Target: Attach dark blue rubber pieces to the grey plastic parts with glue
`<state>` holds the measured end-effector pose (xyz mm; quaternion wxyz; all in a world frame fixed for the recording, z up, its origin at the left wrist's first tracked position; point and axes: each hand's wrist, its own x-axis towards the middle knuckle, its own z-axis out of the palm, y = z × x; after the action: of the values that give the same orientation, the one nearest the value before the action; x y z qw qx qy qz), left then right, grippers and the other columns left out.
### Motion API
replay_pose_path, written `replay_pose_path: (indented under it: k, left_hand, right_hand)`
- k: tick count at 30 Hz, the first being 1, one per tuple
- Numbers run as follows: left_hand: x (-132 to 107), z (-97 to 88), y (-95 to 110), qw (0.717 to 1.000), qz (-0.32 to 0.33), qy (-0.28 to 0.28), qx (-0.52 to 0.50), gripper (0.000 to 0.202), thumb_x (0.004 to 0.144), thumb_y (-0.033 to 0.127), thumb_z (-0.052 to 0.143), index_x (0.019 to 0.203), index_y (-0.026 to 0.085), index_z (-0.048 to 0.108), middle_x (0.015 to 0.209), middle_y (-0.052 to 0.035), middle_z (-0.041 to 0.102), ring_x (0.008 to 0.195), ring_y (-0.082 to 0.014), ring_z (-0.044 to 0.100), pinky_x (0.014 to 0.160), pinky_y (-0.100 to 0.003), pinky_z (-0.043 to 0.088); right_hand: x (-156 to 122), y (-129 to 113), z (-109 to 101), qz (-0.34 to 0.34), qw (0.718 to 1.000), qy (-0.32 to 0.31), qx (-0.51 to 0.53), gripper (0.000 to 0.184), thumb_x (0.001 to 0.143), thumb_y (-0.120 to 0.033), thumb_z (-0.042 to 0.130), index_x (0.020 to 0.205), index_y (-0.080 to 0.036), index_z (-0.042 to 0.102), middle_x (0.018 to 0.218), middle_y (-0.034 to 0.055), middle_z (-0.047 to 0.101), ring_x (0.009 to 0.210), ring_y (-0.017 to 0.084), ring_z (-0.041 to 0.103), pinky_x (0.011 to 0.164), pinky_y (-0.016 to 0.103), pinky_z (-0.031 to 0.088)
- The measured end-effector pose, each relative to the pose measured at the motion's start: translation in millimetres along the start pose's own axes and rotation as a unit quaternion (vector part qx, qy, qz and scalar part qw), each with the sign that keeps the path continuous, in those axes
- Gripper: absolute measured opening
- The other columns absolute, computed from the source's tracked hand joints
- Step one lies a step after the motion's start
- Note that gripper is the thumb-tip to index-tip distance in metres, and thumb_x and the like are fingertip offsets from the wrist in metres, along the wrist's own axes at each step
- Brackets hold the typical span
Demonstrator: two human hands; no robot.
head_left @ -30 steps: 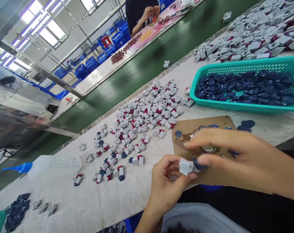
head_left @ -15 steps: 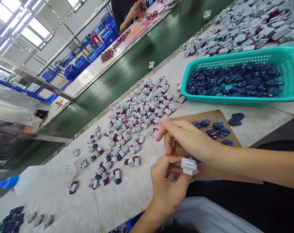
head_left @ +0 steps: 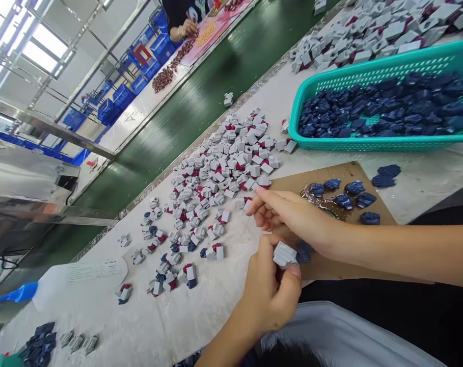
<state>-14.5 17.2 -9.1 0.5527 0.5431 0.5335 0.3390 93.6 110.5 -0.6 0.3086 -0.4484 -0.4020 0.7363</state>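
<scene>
My left hand is closed round a small grey ridged plastic block, pinched between thumb and fingers in front of my body. Just above it, my right hand is loosely curled, its thumb and fingers apart with nothing visible between them. Its fingertips are beside the near edge of a pile of grey and dark-red plastic pieces. A brown cardboard sheet lies under my right wrist. Several dark blue pieces rest on it near a wet, shiny patch; another is partly hidden by my right hand.
A green basket of dark blue parts stands at the right, with a large grey heap behind. A white bottle with a blue nozzle lies at left. Beyond a green conveyor belt, another person's hand is over a table.
The grey block has turned and tilted in my left hand. My right hand's fingers have curled together somewhat more. The view has shifted a little, and the other person's hand has come down to the table.
</scene>
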Motion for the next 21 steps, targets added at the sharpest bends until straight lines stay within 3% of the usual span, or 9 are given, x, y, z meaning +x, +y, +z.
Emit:
replay_pose_path:
  k: [3, 7, 10, 14, 18, 21]
  left_hand:
    - [4.3, 8.0, -2.7, 0.999, 0.0, 0.051, 0.0, 0.037, 0.092, 0.053, 0.036, 0.093, 0.021, 0.054, 0.073, -0.0023, 0.054, 0.062, -0.0161, 0.047, 0.057, -0.025, 0.036]
    - [11.8, 19.6, -5.5, 0.99, 0.054, 0.125, 0.021, 0.047, 0.094, 0.054, 0.028, 0.093, 0.02, 0.06, 0.083, -0.0069, 0.062, 0.079, -0.0207, 0.054, 0.074, -0.029, 0.041]
    - [14.6, 25.2, -8.0, 0.977, 0.112, 0.18, 0.038, 0.047, 0.094, 0.054, 0.029, 0.089, 0.02, 0.061, 0.085, -0.0074, 0.061, 0.084, -0.0218, 0.055, 0.077, -0.029, 0.041]
    - [14.3, 27.6, -12.9, 0.97, 0.139, 0.174, 0.097, 0.044, 0.097, 0.047, 0.025, 0.087, 0.02, 0.058, 0.082, -0.0056, 0.058, 0.078, -0.0192, 0.055, 0.073, -0.029, 0.043]
    - [11.2, 26.9, -13.2, 0.957, 0.189, 0.166, 0.143, 0.039, 0.098, 0.038, 0.022, 0.09, 0.019, 0.054, 0.078, -0.0046, 0.056, 0.074, -0.0185, 0.055, 0.066, -0.029, 0.044]
    - [4.9, 20.9, -7.3, 0.947, 0.223, 0.158, 0.171, 0.034, 0.098, 0.033, 0.023, 0.1, 0.019, 0.054, 0.086, -0.0058, 0.059, 0.084, -0.0191, 0.057, 0.071, -0.03, 0.046]
  right_hand:
    - [-5.8, 0.7, 3.7, 0.047, 0.998, 0.011, 0.035, 0.047, 0.093, -0.051, 0.037, 0.075, -0.013, 0.059, 0.07, 0.0019, 0.058, 0.065, 0.007, 0.055, 0.06, 0.015, 0.043]
    - [-13.7, 2.5, 11.6, 0.103, 0.992, -0.022, 0.071, 0.051, 0.091, -0.058, 0.035, 0.077, -0.015, 0.057, 0.068, 0.0044, 0.064, 0.064, 0.011, 0.06, 0.058, 0.019, 0.047]
    - [-16.2, 2.1, 14.1, 0.109, 0.989, -0.046, 0.088, 0.059, 0.09, -0.065, 0.029, 0.072, -0.015, 0.055, 0.056, 0.005, 0.062, 0.052, 0.011, 0.058, 0.053, 0.02, 0.046]
    - [-17.7, 5.4, 11.9, 0.082, 0.991, -0.056, 0.091, 0.067, 0.086, -0.071, 0.026, 0.059, -0.015, 0.05, 0.047, 0.0047, 0.058, 0.044, 0.009, 0.053, 0.049, 0.018, 0.043]
    - [-22.2, 12.9, 16.4, 0.061, 0.993, -0.051, 0.088, 0.07, 0.073, -0.083, 0.035, 0.056, -0.016, 0.047, 0.047, 0.0035, 0.057, 0.045, 0.01, 0.053, 0.047, 0.018, 0.042]
    - [-26.4, 11.6, 25.6, 0.045, 0.992, -0.087, 0.075, 0.071, 0.071, -0.085, 0.032, 0.058, -0.017, 0.048, 0.048, 0.003, 0.056, 0.048, 0.011, 0.054, 0.049, 0.02, 0.044]
